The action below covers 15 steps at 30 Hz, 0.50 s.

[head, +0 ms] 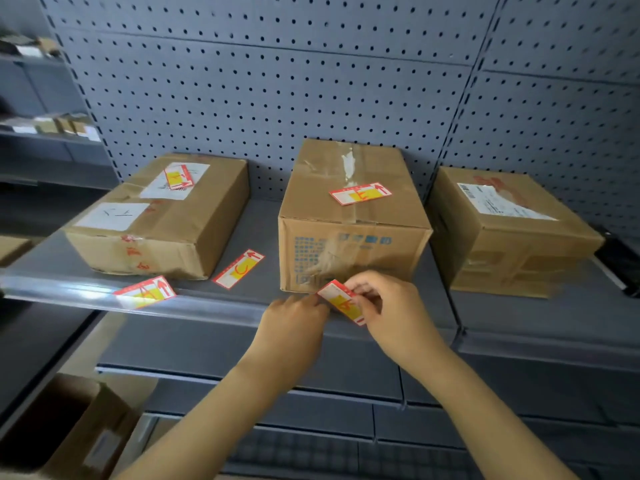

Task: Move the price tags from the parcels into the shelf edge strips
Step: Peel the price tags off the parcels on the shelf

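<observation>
The right hand (377,299) pinches a red and yellow price tag (341,302) by its right end, just in front of the middle box (349,216). The left hand (294,318) is touching the tag's other end, with its fingers bent over the shelf edge strip (86,292); I cannot tell if they grip anything. The tag is tilted, its long side running from up-left to down-right, so I think it has to be turned flat to line up with the strip, which runs left to right just below it. Both hands are right at the tag (the right one has the real hold). Left of the middle box, one tag (145,292) already sits in the strip, and another tag (238,269) lies loose on the shelf.
</observation>
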Motion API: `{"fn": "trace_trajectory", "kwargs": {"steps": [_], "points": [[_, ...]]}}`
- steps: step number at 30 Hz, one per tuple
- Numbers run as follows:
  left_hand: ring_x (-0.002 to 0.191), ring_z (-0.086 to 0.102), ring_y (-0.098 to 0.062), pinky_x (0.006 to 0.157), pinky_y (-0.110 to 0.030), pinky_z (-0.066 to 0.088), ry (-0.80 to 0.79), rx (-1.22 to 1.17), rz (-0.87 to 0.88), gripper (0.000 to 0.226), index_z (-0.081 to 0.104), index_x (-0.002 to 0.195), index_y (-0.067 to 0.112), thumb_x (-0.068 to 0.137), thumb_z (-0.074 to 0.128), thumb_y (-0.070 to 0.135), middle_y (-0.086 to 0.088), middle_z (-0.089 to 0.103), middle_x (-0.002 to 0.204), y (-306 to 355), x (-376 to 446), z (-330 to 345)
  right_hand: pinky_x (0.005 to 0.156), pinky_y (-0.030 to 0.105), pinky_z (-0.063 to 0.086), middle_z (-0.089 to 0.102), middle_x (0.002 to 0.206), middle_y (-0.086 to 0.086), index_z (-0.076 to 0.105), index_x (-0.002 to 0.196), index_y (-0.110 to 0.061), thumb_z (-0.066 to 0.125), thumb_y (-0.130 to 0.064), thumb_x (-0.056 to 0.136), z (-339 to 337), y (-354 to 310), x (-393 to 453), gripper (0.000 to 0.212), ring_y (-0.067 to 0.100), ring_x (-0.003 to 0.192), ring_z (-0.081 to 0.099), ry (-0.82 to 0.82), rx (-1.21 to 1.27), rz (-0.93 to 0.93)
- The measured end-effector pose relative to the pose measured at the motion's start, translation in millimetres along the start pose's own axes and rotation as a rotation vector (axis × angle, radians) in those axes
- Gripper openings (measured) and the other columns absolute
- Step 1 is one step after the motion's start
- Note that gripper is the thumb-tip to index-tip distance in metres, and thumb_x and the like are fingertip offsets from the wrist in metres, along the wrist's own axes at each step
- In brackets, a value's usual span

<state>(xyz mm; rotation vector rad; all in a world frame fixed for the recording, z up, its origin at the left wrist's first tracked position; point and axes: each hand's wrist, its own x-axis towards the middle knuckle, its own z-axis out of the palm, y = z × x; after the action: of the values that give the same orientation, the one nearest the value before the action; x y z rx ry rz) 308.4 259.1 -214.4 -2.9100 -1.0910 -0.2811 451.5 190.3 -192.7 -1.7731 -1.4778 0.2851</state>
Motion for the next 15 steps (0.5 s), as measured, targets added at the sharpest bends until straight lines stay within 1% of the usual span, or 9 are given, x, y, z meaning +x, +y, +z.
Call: {"fn": "trace_trajectory", "kwargs": {"steps": [2,5,9,13,14,15], "points": [[0.108,0.057,-0.024,0.079,-0.032,0.044,0.017,-0.008,0.01,0.027,0.059,0.109,0.022,0.087,0.046,0.013,0.003,0.059,0.119,1.1,-0.2,0.7,0.068,0.024,0.056,0.063,0.082,-0.014,0.067,0.091,-0.02,0.062,0.002,0.082,1.4,0.4,0.8,0.024,0.001,0.078,0.061,0.019,0.023,0.004],[0.108,0.055,-0.024,0.081,-0.032,0.045,-0.01,-0.023,-0.005,0.026,0.058,0.109,0.02,0.088,0.047,0.013,0.002,0.057,0.12,2.7,-0.3,4.0,0.068,0.016,0.052,0.067,0.085,-0.007,0.066,0.091,-0.018,0.064,0.002,0.081,5.1,1.3,0.9,0.023,0.003,0.079,0.062,0.036,0.03,-0.018],[0.107,0.054,-0.025,0.083,-0.034,0.045,-0.014,-0.063,-0.009,0.025,0.056,0.109,0.019,0.087,0.047,0.011,-0.001,0.056,0.119,5.4,-1.0,2.6,0.068,0.014,0.053,0.068,0.088,-0.003,0.065,0.092,-0.017,0.062,0.004,0.083,10.9,5.7,2.9,0.023,0.005,0.079,0.063,0.037,0.061,-0.015],[0.105,0.054,-0.024,0.084,-0.034,0.046,-0.009,-0.089,0.002,0.027,0.056,0.109,0.019,0.086,0.048,0.008,-0.001,0.056,0.118,5.1,-4.1,3.7,0.07,0.021,0.055,0.069,0.09,-0.001,0.064,0.095,-0.015,0.061,0.0,0.086,13.9,10.7,1.4,0.018,0.007,0.081,0.064,-0.003,0.035,-0.061],[0.105,0.054,-0.025,0.084,-0.035,0.046,-0.021,-0.083,0.003,0.027,0.056,0.109,0.019,0.085,0.048,0.008,-0.001,0.056,0.117,5.1,-5.3,3.7,0.069,0.02,0.054,0.069,0.09,-0.001,0.064,0.095,-0.014,0.061,0.0,0.085,13.7,11.2,1.0,0.018,0.007,0.081,0.064,0.009,0.044,-0.08],[0.105,0.054,-0.025,0.084,-0.035,0.046,-0.036,-0.069,0.003,0.027,0.056,0.109,0.018,0.086,0.047,0.008,-0.002,0.056,0.117,5.2,-6.7,3.8,0.068,0.016,0.053,0.069,0.089,-0.001,0.065,0.094,-0.013,0.062,0.001,0.085,12.8,11.6,0.9,0.017,0.006,0.081,0.063,0.037,0.061,-0.094]]}}
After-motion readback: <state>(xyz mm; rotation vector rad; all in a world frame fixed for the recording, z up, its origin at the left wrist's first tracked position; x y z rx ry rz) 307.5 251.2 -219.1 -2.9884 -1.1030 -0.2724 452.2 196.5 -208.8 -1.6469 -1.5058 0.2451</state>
